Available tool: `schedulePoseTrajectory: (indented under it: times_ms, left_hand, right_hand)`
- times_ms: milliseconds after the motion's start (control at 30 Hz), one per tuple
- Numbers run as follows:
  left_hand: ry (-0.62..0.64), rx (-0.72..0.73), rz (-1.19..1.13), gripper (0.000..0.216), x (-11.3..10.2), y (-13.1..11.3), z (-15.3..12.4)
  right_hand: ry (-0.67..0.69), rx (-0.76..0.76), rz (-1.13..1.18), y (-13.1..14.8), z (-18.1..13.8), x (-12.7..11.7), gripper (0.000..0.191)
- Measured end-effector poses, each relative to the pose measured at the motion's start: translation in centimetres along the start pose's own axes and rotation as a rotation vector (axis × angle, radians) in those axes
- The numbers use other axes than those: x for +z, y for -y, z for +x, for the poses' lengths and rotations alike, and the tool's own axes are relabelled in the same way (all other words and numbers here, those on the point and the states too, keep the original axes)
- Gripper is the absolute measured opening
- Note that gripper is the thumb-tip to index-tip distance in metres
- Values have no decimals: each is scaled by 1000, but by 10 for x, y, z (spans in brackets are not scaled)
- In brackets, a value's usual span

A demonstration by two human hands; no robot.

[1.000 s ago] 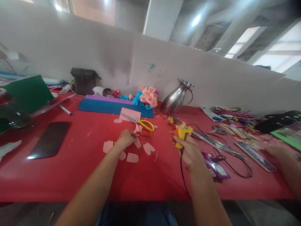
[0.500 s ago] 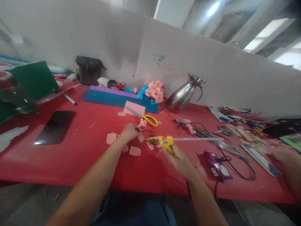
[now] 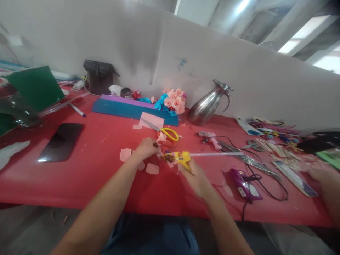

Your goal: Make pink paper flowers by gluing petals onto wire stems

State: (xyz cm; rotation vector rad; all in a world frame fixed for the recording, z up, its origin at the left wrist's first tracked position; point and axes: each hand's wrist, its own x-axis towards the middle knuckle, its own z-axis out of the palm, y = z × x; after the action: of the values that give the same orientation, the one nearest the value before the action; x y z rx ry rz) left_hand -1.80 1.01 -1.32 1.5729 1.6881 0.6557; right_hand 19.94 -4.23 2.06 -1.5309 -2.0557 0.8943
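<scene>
My left hand (image 3: 146, 148) is closed in a pinch on a small pink paper flower (image 3: 161, 137), its petals showing just past the fingertips. In my right hand (image 3: 196, 177) is a yellow hot glue gun (image 3: 183, 158), with a long clear glue stick (image 3: 217, 154) jutting from its back. The gun's patterned front end points left and is close to my left fingers; whether it touches the paper I cannot tell. Cut pink paper petals (image 3: 152, 169) lie around and under my left hand. Just beyond the flower are yellow-handled scissors (image 3: 171, 134), their blades over a pink paper sheet (image 3: 152, 119).
Pink and blue paper flowers (image 3: 174, 101) and a steel jug (image 3: 208, 106) stand by the wall. A phone (image 3: 61, 141) lies left. On the right are a second glue gun (image 3: 212, 140), wires (image 3: 255, 166), a purple power box (image 3: 243, 184) and another person's hand (image 3: 320, 177).
My right hand has brought the glue gun slightly left, so its front end is nearer my left fingers. My left hand has barely moved and still pinches the paper flower.
</scene>
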Motion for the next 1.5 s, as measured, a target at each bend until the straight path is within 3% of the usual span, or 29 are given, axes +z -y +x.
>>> schedulePoseTrajectory:
  times_ms: [600, 967, 1267, 1500]
  left_hand:
    - [26, -5, 19, 22, 1, 1, 2]
    - [-2, -2, -7, 20, 4, 3, 2]
    - [19, -28, -23, 20, 2, 0, 1]
    - [4, -28, -59, 15, 3, 1, 0]
  right_hand:
    - [-17, 27, -101, 3, 3, -3, 31]
    - [-31, -92, -457, 4, -4, -3, 32]
    - [-168, 23, 173, 1, 7, -13, 31]
    - [-195, 129, 449, -12, 22, -25, 38]
